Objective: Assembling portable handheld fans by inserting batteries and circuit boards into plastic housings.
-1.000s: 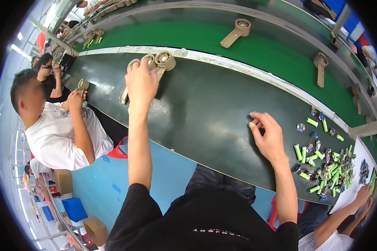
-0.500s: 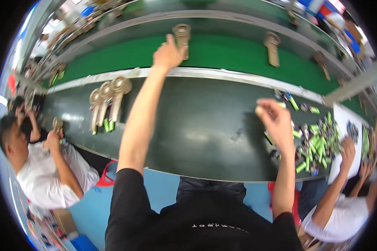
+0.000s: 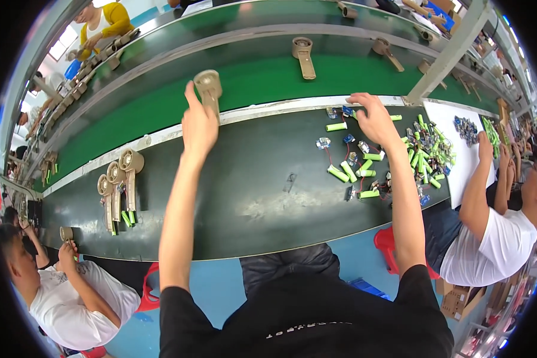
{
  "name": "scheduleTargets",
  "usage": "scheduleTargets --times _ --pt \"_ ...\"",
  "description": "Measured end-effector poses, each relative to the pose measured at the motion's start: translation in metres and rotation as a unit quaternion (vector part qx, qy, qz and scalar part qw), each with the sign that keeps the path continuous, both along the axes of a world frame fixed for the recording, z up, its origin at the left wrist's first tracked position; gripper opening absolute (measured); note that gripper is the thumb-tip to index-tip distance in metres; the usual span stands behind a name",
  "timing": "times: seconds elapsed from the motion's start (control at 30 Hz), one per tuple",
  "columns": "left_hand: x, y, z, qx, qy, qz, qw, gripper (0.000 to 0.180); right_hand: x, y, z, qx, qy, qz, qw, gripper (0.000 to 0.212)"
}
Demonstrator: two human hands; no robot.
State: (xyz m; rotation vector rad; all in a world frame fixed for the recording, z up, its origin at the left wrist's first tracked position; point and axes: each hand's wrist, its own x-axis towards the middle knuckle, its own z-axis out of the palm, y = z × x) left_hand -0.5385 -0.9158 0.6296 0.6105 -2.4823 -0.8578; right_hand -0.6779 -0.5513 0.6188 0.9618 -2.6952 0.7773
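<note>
My left hand (image 3: 199,128) is closed round a beige handheld fan body (image 3: 207,82) with a round head, held tilted near the border of the green belt. The fan's round end points away from me, and my fingers hide part of its handle. Over the far edge of the loose parts, my right hand (image 3: 376,121) has its fingers apart and bent, with nothing visible in them. Green battery cells (image 3: 336,127) wired to small circuit boards (image 3: 323,142) lie below and around it, some partly covered by my forearm.
Three beige fan bodies (image 3: 114,174) rest on the dark table (image 3: 244,191) to the left, green cells beside their handles. More fans (image 3: 304,58) lie on the green belt (image 3: 250,83). A metal post (image 3: 450,51) stands at far right. Co-workers sit on both sides.
My left hand has closed on a fan at the belt and drawn it nearer. My right hand has moved farther forward over the batteries. The view has shifted toward the right.
</note>
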Motion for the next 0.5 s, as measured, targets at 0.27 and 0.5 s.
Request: scheduleTargets --times 0.27,0.5 --pt "0.12 0.127 -0.02 0.007 0.049 -0.085 0.995 0.068 -0.006 -0.039 -0.006 0.027 0.005 0.072 0.997 0.035" --pt "0.137 0.13 -0.034 -0.011 0.017 -0.069 0.997 0.055 0.019 -0.019 0.019 -0.123 -0.159 0.008 0.98 0.028"
